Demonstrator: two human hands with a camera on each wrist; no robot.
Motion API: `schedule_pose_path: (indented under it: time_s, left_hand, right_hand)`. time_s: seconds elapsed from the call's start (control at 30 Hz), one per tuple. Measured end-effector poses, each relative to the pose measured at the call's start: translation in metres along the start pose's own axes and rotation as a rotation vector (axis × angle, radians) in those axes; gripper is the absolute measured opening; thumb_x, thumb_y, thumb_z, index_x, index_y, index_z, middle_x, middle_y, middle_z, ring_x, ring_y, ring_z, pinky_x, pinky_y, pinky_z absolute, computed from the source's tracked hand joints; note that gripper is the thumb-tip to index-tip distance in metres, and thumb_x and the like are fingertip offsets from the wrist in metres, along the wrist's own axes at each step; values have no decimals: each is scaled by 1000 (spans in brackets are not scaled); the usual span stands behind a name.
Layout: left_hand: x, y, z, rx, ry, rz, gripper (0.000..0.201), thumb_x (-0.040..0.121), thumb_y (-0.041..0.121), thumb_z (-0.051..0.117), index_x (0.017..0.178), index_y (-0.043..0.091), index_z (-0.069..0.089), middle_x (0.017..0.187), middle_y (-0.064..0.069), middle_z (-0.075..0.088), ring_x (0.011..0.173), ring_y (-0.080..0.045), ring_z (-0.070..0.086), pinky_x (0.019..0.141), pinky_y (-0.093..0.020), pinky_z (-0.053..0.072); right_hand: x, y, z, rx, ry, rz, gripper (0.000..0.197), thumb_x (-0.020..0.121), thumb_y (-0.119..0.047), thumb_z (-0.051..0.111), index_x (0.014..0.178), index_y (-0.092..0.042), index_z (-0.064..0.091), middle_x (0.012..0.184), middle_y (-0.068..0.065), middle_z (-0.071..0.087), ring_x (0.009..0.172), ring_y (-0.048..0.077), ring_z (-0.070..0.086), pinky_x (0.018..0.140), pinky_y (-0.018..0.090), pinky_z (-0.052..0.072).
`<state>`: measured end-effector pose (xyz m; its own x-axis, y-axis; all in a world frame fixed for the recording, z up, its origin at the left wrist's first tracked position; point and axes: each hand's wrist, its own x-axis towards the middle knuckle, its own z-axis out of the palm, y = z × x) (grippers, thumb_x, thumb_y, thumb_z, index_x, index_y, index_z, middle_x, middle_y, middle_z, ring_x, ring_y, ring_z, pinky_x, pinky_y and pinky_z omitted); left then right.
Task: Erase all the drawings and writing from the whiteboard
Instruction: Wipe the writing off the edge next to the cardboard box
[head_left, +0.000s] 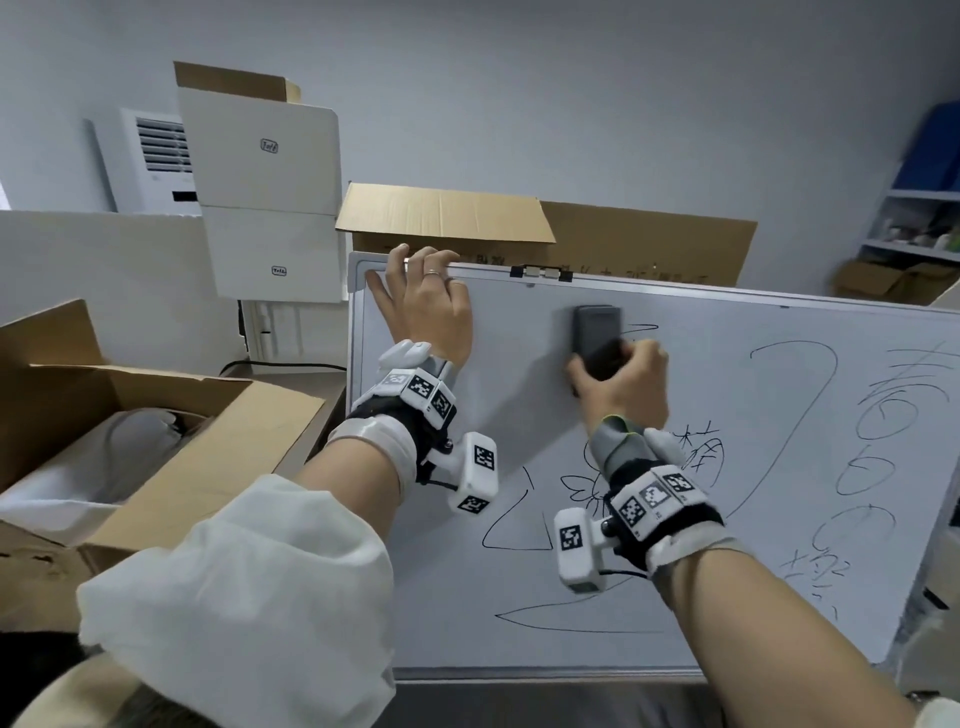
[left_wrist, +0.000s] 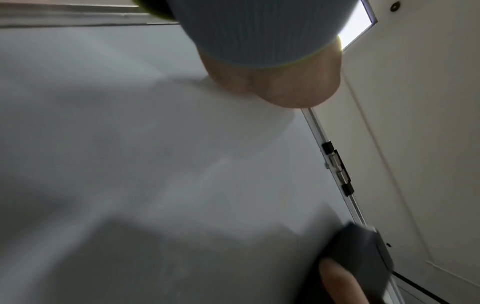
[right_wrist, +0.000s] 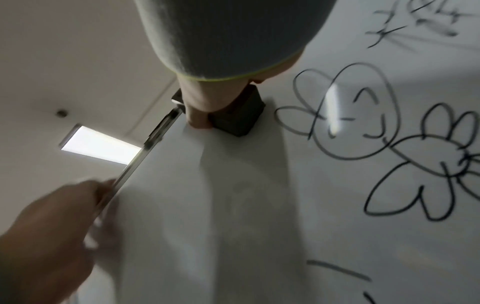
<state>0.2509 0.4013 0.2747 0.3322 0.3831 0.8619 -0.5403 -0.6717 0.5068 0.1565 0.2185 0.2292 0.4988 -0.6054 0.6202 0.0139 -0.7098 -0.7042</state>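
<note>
Item: white rectangular whiteboard with a thin metal frame (head_left: 675, 670), held tilted in front of the person, its top edge towards the brown cardboard boxes (head_left: 644, 244) behind.

Condition: upper left area is bare; black marker drawings and writing (head_left: 878, 447) cover the centre and right, including flower doodles (right_wrist: 345, 115) just below the eraser and long curved lines near the bottom edge.

Tool: dark grey block-shaped eraser (head_left: 597, 338), flat against the board near the top edge, just below the black clip fitting (head_left: 541, 272) on the frame.

Right hand (head_left: 621, 387): fingers curled round the lower part of the eraser, pressing it to the surface.

Left hand (head_left: 423, 304): palm flat on the board's upper left corner, fingers hooked over the top frame, steadying it.

Handling note, as a judgement: most of the erasing is yet to be done. Keep the eraser's whole face flat and work in overlapping strokes rightwards and downwards from the bare area, so no slivers of ink are left between passes. The board appears to be braced by the left hand alone, so firm pressure may rock it; keep that grip tight, and keep the right sleeve and wrist gear off the ink to avoid smearing.
</note>
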Motion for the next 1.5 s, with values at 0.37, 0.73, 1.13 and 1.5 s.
schedule_pose_path:
  time_s: [0.37, 0.73, 1.13, 1.5]
  left_hand:
    - [-12, 59, 50, 15, -121, 28, 42, 92, 30, 36, 101, 24, 77, 100, 0, 70, 121, -14, 48, 119, -64, 6]
    - [-22, 73, 58, 185, -260, -130, 43, 90, 36, 32, 105, 26, 71, 114, 5, 61, 131, -17, 40, 122, -52, 2]
    - [-30, 72, 46, 86, -317, -112, 49, 90, 30, 23, 119, 28, 63, 133, 9, 54, 140, -11, 30, 122, -52, 2]
    - [-31, 74, 47, 109, -309, -105, 49, 91, 29, 23, 121, 29, 61, 133, 11, 53, 137, -8, 31, 122, -51, 0]
  right_hand:
    - [8, 7, 3, -60, -154, -460, 47, 62, -51, 78, 93, -23, 55, 91, -4, 55, 80, 20, 56, 53, 26, 37]
    - [74, 52, -24, 17, 23, -201, 50, 65, -51, 76, 101, -25, 53, 102, 3, 51, 91, 25, 56, 58, 28, 42]
    - [84, 62, -16, 28, 59, -542, 55, 62, -45, 79, 114, -29, 67, 94, 5, 55, 86, 28, 50, 75, 36, 41]
    - [83, 87, -25, -46, 112, -468, 54, 66, -50, 78, 113, -27, 65, 97, 6, 56, 88, 30, 52, 75, 37, 38]
